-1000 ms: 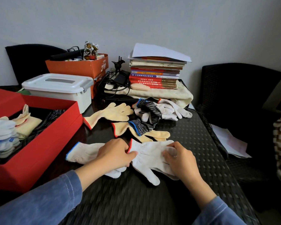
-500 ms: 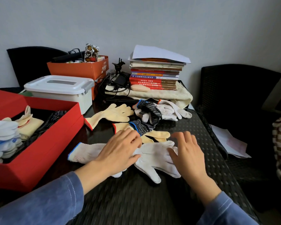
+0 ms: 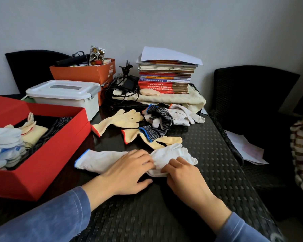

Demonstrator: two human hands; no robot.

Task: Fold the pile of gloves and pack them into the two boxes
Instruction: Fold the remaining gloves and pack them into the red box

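Grey wall (image 3: 164, 23) behind dark woven table (image 3: 217, 154), black chair (image 3: 252, 95).

The bench (image 3: 217, 180) has a dark woven top. An open red box (image 3: 47, 159) sits along its left edge. Behind the box stand a lidded white container (image 3: 68, 96) and an orange carton (image 3: 87, 74), toward the far left corner. A cream cloth (image 3: 182, 100) lies along the far edge, with tangled black cables (image 3: 119, 91) just beside it. Mid-bench, a yellow glove (image 3: 119, 119) lies flat near a second yellow glove (image 3: 168, 139). A heap of white and grey gloves (image 3: 178, 114) touches the cloth. Toward the near edge, a blue-cuffed white glove (image 3: 101, 158) lies flat, touching a bunched white glove (image 3: 173, 154).
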